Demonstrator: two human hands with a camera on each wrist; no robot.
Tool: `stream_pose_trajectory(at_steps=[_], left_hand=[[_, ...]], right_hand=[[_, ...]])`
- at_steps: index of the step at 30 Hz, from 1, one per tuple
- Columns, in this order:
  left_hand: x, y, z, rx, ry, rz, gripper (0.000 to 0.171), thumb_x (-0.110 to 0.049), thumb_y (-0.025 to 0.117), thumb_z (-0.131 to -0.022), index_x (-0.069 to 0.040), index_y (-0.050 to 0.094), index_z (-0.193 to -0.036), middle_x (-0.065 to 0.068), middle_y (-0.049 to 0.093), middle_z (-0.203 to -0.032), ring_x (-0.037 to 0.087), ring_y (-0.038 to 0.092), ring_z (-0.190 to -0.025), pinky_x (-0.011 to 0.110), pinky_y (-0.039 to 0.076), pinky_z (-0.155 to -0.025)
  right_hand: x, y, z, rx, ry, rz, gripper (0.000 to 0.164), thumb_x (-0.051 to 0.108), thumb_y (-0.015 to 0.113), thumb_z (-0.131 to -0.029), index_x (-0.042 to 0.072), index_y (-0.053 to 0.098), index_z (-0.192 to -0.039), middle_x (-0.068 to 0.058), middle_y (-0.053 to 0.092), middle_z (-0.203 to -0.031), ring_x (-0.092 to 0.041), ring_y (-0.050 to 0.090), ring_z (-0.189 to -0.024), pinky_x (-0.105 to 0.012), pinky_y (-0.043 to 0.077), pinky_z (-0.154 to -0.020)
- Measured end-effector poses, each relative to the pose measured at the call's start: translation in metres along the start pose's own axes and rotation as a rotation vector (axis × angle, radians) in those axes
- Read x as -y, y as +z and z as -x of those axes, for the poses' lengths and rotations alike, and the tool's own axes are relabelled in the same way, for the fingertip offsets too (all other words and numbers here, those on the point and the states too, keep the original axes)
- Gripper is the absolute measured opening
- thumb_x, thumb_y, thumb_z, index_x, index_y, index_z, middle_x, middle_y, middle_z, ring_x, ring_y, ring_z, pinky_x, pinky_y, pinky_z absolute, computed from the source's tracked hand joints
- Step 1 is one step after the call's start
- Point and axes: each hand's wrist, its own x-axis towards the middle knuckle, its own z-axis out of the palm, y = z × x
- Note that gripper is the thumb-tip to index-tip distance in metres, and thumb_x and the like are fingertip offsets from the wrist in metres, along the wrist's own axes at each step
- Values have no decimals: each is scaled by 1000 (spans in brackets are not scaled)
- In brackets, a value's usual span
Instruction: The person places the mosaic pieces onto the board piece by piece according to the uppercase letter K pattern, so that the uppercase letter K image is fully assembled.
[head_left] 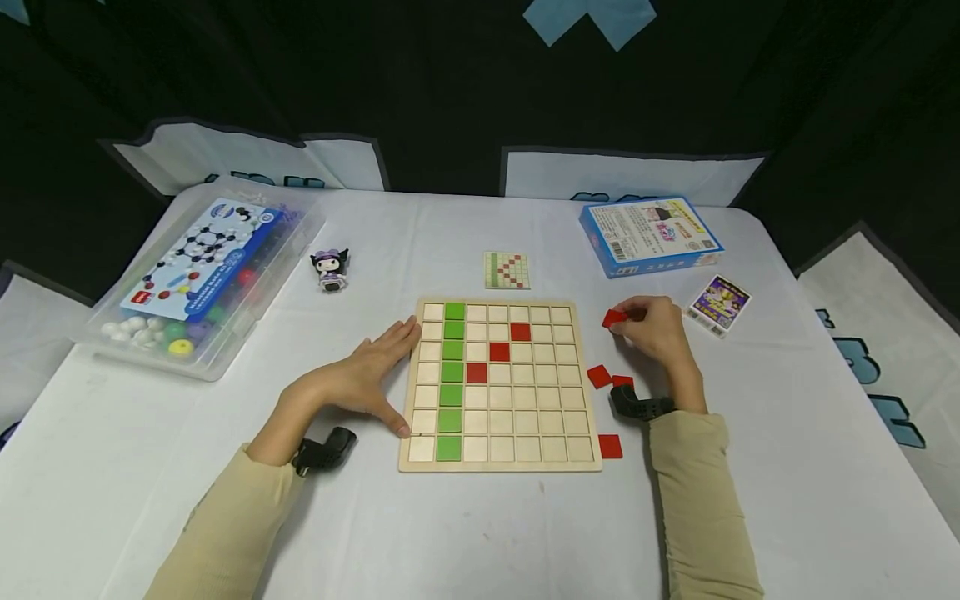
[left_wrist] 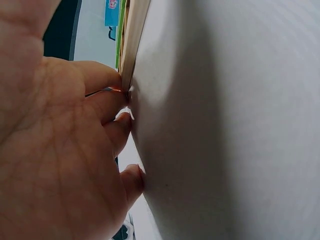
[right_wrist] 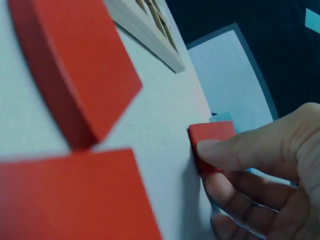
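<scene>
Left hand spreads wide, right hand pinches a red tile; only head view shows patterned card.

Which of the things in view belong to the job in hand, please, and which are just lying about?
Part of the job:
grid board, touched by the left hand
green tiles and red tiles set in it
pinched red tile in the right hand
loose red tiles
pattern card, probably the guide

Apparently just lying about:
clear plastic case
figurine
blue box
small box near the right hand
</scene>
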Motion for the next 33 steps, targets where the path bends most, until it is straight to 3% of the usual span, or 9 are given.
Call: stream_pose_trajectory(at_steps=[4,8,13,17,25,33], left_hand=[[0,0,1,-1,3,1,135,-41,90,-58,2,4,-153,18,-7,-162,37,-7,-149,66,0,-115],[1,0,2,-4,6,4,135,-41,90,-58,2,4,-153,18,-6,-162,37,-7,-149,67,0,-114],[1,1,1,1,9,9,134,-41,90,-59,1,4,-153,18,-6,-162,36,-7,-149,67,0,-114],[0,1,1,-1,2,1,134,-40,90,-59,1,4,-153,17,-5,-162,36,-7,-149,66,0,-115],[0,0,1,1,1,5,134,-39,90,-59,1,4,-153,17,-6,-162,35,-8,-149,66,0,-115],[0,0,1,-1,1,0,134,-39,90,-59,0,4,-153,17,-6,-162,35,-8,-149,66,0,-115]], right_hand=[[-3,2,-1,-14,-13,-54,28,11,70,-84,-9,69,-103,-27,70,-96,-7,56,-65,-18,46,-59],[-1,6,-4,29,-28,-187,29,10,65,-89,-11,67,-109,-31,68,-105,6,57,-62,-12,49,-60],[9,15,-9,96,-59,-336,32,10,61,-92,-12,63,-117,-34,64,-111,10,61,-67,-11,52,-66],[18,20,-12,139,-73,-387,33,8,59,-94,-12,62,-119,-36,64,-111,7,62,-68,-12,53,-68],[27,29,-18,166,-144,-324,29,8,60,-93,-10,66,-115,-28,71,-93,-3,62,-65,-19,50,-62],[36,37,-19,170,-190,-206,27,12,59,-94,-4,69,-113,-25,70,-103,-19,62,-77,-21,44,-61]])
